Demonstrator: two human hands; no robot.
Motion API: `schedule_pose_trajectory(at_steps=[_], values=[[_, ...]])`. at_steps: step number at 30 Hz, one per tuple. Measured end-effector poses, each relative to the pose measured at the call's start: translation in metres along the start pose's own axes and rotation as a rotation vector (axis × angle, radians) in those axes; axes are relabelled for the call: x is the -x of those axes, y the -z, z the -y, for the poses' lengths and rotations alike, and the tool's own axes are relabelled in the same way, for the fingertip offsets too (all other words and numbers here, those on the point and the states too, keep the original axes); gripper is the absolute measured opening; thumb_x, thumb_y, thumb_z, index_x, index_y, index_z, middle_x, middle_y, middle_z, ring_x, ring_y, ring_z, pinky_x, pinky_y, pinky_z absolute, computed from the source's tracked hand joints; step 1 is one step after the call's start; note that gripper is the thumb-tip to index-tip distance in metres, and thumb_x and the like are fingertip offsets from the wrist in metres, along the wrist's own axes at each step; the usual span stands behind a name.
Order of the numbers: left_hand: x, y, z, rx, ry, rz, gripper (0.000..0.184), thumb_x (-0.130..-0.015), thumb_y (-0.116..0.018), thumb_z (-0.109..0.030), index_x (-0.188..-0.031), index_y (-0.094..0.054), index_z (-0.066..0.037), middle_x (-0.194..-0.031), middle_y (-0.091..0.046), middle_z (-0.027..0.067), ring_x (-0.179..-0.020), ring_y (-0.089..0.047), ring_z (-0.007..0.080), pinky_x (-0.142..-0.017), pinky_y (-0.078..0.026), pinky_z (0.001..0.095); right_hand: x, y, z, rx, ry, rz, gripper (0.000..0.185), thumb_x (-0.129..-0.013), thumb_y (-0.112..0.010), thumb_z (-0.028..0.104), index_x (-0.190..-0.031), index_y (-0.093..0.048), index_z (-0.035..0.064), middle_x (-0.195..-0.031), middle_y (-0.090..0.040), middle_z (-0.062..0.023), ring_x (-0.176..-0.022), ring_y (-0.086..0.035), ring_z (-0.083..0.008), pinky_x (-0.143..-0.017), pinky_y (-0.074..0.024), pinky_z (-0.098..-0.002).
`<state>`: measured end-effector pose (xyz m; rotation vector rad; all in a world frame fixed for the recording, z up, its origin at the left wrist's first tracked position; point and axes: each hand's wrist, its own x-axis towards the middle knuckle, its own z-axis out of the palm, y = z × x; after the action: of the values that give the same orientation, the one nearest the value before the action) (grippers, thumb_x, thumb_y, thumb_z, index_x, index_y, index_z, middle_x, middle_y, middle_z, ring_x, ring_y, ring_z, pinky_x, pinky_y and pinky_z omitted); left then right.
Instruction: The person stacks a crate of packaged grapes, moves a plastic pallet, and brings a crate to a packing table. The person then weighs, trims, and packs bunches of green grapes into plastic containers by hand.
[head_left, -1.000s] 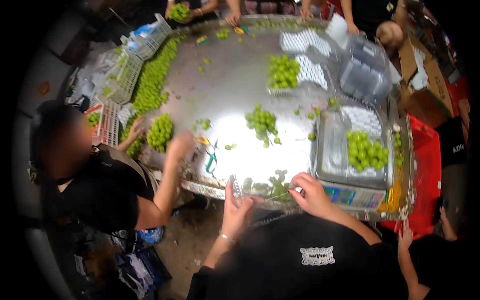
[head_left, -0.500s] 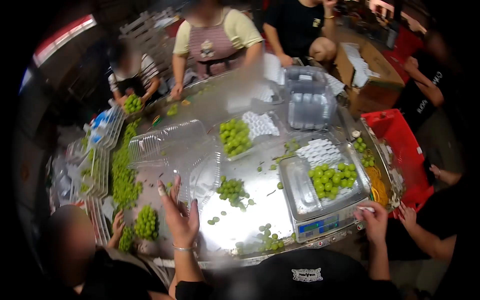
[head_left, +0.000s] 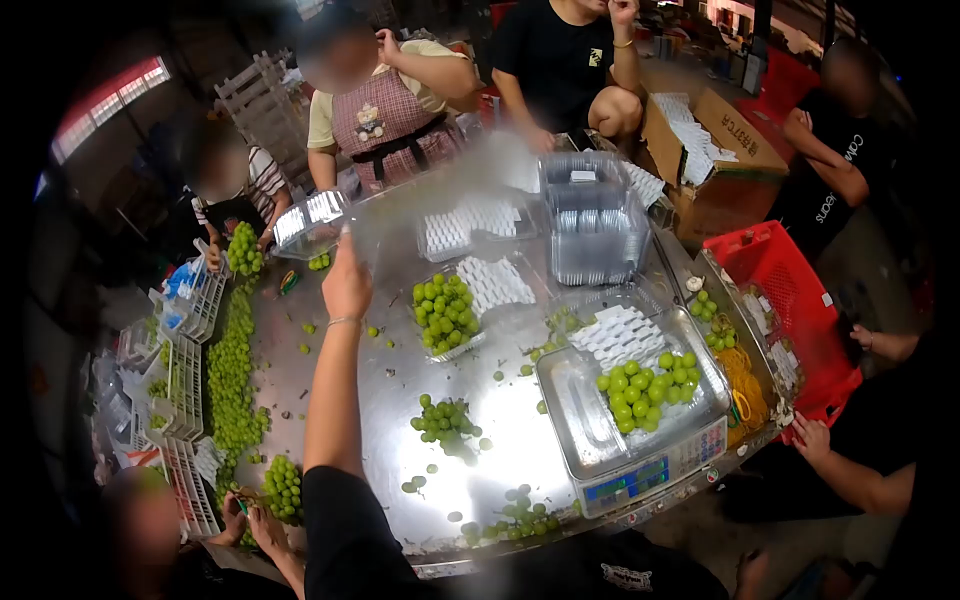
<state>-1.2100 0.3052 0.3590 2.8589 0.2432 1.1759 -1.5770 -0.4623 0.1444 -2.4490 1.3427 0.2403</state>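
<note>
My left hand (head_left: pixel 347 285) is stretched far forward over the metal table. Its fingers close on the near corner of a clear plastic clamshell box (head_left: pixel 310 224), raised off the tabletop. Low at the right edge of my shirt, my right hand (head_left: pixel 752 572) is dark and blurred, so its fingers cannot be made out. Before me a clamshell with green grapes (head_left: pixel 650 390) and white foam netting (head_left: pixel 618 336) rests on a digital scale (head_left: pixel 640 480). Another tray of grapes (head_left: pixel 445 315) stands beyond it. A small loose bunch (head_left: pixel 445 420) lies mid-table.
Stacked clear boxes (head_left: pixel 598 220) stand at the back. Grapes (head_left: pixel 232 360) line the left side beside white baskets (head_left: pixel 185 385). A red crate (head_left: pixel 775 290) and yellow ties (head_left: pixel 745 390) are at right. Co-workers surround the table; one at lower left handles a bunch (head_left: pixel 283 488).
My left hand has swung forward and left from an open, raised pose. The clamshell from the tabletop is now lifted farther back. My right hand has dropped from beside the scale.
</note>
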Motion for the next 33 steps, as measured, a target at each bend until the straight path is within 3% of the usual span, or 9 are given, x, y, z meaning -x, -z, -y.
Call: schedule_pose_trajectory(at_steps=[2,7,9,14,16,19,23,29,33], values=[[-0.018,-0.025,0.012,-0.103,0.126,0.248,0.058,-0.074,-0.051,-0.01,-0.128,-0.031,-0.013,-0.124,-0.044,0.0084,-0.094,-0.053,0.031,-0.074,-0.043,0.0406,-0.02,-0.03,-0.036,0.057,0.024,0.038,0.015,-0.075,-0.054,0.005,-0.086,-0.046,-0.0018,-0.076,-0.049,-0.0173,-0.074,-0.053,-0.0278,-0.064,-0.0416,-0.0377],[-0.012,-0.106,0.051,-0.557,0.075,0.192,0.058,-0.076,-0.055,-0.021,-0.128,-0.031,-0.015,-0.138,-0.023,0.0026,-0.124,-0.025,0.0251,-0.097,-0.023,0.049,0.004,-0.043,-0.007,0.14,0.05,0.142,0.016,-0.074,-0.057,0.008,-0.084,-0.05,-0.0024,-0.069,-0.051,-0.017,-0.067,-0.054,-0.0271,-0.06,-0.0421,-0.0371],[-0.001,-0.108,0.029,-0.426,0.243,0.277,0.061,-0.076,-0.057,-0.023,-0.129,-0.03,-0.012,-0.138,-0.022,0.0067,-0.126,-0.022,0.0271,-0.099,-0.019,0.0498,0.035,-0.036,0.03,0.128,0.077,0.176,0.016,-0.073,-0.058,0.009,-0.083,-0.052,-0.0028,-0.066,-0.051,-0.017,-0.064,-0.055,-0.0274,-0.058,-0.0423,-0.037],[0.058,-0.102,-0.022,-0.028,0.134,0.298,0.054,-0.078,-0.056,-0.021,-0.124,-0.034,-0.004,-0.135,-0.024,0.0178,-0.124,-0.023,0.0339,-0.099,-0.022,0.0482,0.088,-0.024,0.106,0.08,0.232,0.261,0.017,-0.071,-0.061,0.011,-0.08,-0.058,-0.004,-0.057,-0.053,-0.0171,-0.057,-0.057,-0.0282,-0.054,-0.0427,-0.0367],[0.093,-0.083,-0.054,0.198,0.085,0.342,0.049,-0.079,-0.055,-0.02,-0.121,-0.038,-0.003,-0.134,-0.026,0.0187,-0.122,-0.026,0.0351,-0.099,-0.023,0.0453,0.062,-0.06,0.056,-0.01,0.531,0.191,0.019,-0.068,-0.065,0.016,-0.064,-0.059,-0.0018,-0.06,-0.054,-0.0222,-0.053,-0.054,-0.0312,-0.052,-0.0422,-0.0379],[0.144,-0.035,-0.115,0.569,0.071,0.466,0.036,-0.081,-0.053,-0.016,-0.113,-0.047,-0.001,-0.129,-0.034,0.0205,-0.118,-0.033,0.0368,-0.098,-0.027,0.038,0.038,-0.033,0.093,-0.103,0.659,0.543,0.021,-0.073,-0.062,0.02,-0.067,-0.063,-0.0001,-0.059,-0.057,-0.0152,-0.055,-0.056,-0.0181,-0.055,-0.0448,-0.0314],[0.195,0.017,-0.183,0.933,0.317,0.613,0.033,-0.083,-0.051,-0.016,-0.112,-0.048,-0.003,-0.127,-0.038,0.017,-0.118,-0.036,0.0316,-0.096,-0.03,0.0355,0.049,0.09,0.242,-0.468,0.72,1.149,0.029,-0.085,-0.051,0.025,-0.097,-0.059,0.0001,-0.083,-0.062,-0.0052,-0.07,-0.057,-0.0122,-0.065,-0.045,-0.0245],[0.246,0.062,-0.232,1.164,0.672,0.448,0.03,-0.086,-0.044,-0.009,-0.113,-0.047,0.002,-0.118,-0.047,0.0135,-0.108,-0.046,0.0214,-0.091,-0.037,0.0317,-0.009,0.114,0.337,-0.768,1.164,0.767,0.035,-0.088,-0.046,0.017,-0.116,-0.044,-0.0029,-0.095,-0.058,-0.0081,-0.077,-0.053,-0.0117,-0.064,-0.0423,-0.0234],[0.271,0.092,-0.246,1.123,1.078,0.215,0.027,-0.087,-0.044,-0.011,-0.11,-0.049,0.002,-0.106,-0.054,0.0088,-0.095,-0.051,0.0162,-0.085,-0.041,0.0293,-0.036,0.072,0.382,-0.824,1.109,0.614,0.037,-0.087,-0.045,0.012,-0.121,-0.039,-0.0025,-0.107,-0.053,-0.0106,-0.085,-0.05,-0.0122,-0.072,-0.041,-0.023]])
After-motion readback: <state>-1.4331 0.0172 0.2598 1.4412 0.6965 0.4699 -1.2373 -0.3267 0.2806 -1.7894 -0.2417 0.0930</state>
